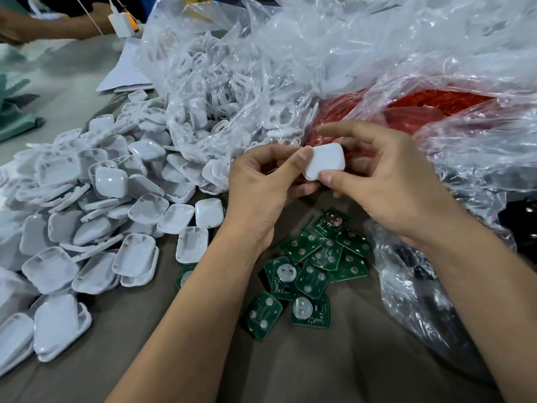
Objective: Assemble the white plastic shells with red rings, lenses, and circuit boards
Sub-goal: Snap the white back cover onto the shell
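While gripped between both hands, white shell (325,161) held just above the heap of green circuit boards (315,264), smooth back toward the camera. Left hand (261,184) curled round its left edge, thumb pressed on the near corner; right hand (386,181) pinching the right edge, thumb at the lower corner, forefinger arched over the top. Probably at the closing or checking stage of one unit, though open to doubt. Next move likely calls for squeezing the halves evenly, or else turning the piece over to seat a board from the heap below. Loose white shells (96,228) piled well to the left of the boards on the bench (290,367); red rings (436,106) bagged in clear plastic beyond the held shell. Inner face of the held shell hidden, so no telling whether ring, lens or board already sits inside. Lenses not made out anywhere. Dark contents of the bag (421,286) right of the boards too blurred to name.
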A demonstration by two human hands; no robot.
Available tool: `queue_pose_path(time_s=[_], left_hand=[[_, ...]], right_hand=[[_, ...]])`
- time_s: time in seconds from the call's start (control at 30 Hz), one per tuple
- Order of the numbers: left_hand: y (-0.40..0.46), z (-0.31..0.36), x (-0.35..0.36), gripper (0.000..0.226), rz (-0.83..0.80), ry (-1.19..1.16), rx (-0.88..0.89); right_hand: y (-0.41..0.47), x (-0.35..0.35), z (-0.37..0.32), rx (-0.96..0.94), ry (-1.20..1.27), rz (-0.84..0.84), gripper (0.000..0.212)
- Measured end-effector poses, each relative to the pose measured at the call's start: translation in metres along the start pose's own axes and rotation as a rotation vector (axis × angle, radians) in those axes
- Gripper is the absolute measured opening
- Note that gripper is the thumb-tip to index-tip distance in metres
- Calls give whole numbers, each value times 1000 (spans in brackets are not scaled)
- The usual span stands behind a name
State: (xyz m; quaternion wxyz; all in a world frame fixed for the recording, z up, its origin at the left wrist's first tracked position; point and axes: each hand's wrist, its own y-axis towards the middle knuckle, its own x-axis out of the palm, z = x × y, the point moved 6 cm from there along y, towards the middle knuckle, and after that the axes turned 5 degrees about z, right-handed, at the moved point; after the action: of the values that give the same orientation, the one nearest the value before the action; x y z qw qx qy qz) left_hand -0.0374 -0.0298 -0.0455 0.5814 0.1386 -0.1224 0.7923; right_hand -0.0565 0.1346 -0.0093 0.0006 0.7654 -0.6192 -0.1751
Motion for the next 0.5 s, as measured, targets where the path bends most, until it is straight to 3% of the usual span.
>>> queue_pose_path(time_s=[0.2, 0.5], left_hand=[[0, 2, 1, 6, -9, 43, 28], [-5, 4, 5, 1, -72, 23, 25]], right_hand=[[2, -5, 10, 125, 124, 83, 9], [1, -7, 12, 174, 166, 143, 8]])
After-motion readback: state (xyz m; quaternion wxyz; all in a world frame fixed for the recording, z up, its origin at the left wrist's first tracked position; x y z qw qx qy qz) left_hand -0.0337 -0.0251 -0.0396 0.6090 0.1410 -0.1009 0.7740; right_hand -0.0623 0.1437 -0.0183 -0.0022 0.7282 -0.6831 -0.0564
